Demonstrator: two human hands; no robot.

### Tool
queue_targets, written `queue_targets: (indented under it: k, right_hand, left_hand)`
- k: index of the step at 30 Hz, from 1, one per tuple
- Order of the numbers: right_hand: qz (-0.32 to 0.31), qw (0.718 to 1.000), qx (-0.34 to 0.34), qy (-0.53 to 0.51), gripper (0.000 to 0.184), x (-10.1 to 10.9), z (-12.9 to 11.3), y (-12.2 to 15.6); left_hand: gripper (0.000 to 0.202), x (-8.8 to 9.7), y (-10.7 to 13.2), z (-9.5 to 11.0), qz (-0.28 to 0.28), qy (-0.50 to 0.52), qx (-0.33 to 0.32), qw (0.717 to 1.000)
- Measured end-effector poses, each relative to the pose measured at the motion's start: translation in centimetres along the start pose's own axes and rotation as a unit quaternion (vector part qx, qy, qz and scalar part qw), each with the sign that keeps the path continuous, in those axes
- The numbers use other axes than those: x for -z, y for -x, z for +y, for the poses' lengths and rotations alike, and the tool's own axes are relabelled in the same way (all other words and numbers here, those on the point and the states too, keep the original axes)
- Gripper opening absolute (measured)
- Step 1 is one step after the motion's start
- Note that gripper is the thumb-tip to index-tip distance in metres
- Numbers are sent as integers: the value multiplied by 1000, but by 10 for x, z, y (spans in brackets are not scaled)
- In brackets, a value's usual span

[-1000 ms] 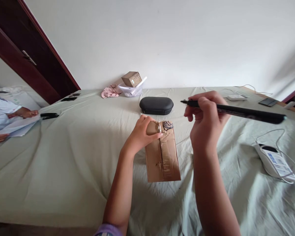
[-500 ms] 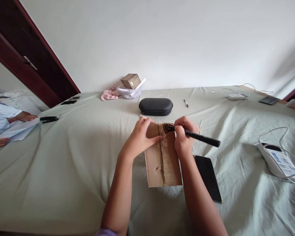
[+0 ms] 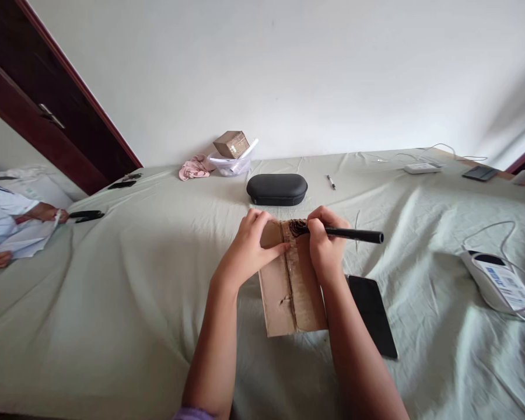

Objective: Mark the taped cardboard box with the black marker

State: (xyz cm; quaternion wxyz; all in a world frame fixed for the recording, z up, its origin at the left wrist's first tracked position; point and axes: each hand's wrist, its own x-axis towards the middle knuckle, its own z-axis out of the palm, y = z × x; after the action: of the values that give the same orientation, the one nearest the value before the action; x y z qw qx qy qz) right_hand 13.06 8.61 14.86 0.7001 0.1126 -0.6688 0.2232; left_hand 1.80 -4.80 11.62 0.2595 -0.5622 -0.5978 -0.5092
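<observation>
A small brown cardboard box (image 3: 289,291) sealed with tape lies on the pale green sheet in front of me. My left hand (image 3: 251,245) is closed over its far left corner and holds it down. My right hand (image 3: 326,245) grips a black marker (image 3: 350,234) whose tip rests on a dark scribbled patch at the box's far end. The marker's body points to the right.
A black phone (image 3: 371,315) lies right of the box. A black oval case (image 3: 277,189), a pen (image 3: 331,182), a pink cloth (image 3: 193,167) and a bowl holding a small box (image 3: 231,153) sit farther back. A white device with cable (image 3: 501,286) is at right. Another person's hands (image 3: 48,213) hold papers at left.
My right hand came down from the air with the marker and put its tip on the box's far end. The marker has since tilted flatter. My left hand stayed on the box.
</observation>
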Motion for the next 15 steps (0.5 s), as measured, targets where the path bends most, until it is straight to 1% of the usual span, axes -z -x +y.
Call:
queue_targets:
  k: [2, 6, 8, 12, 15]
  right_hand:
    - [17, 1000, -14, -3, 22, 0, 1, 2]
    - [82, 996, -34, -7, 23, -2, 4, 4]
    - [105, 994, -39, -2, 23, -3, 5, 4]
    - [134, 990, -25, 17, 23, -4, 11, 2]
    - [147, 989, -6, 28, 18, 2, 14, -3]
  left_hand:
    - [33, 0, 0, 0, 0, -2, 0, 1000]
    - [32, -1, 0, -2, 5, -6, -2, 1000]
    - [31, -1, 0, -3, 8, -6, -3, 1000]
    - [32, -1, 0, -4, 3, -3, -4, 1000]
    - [33, 0, 1, -3, -7, 0, 4, 1000]
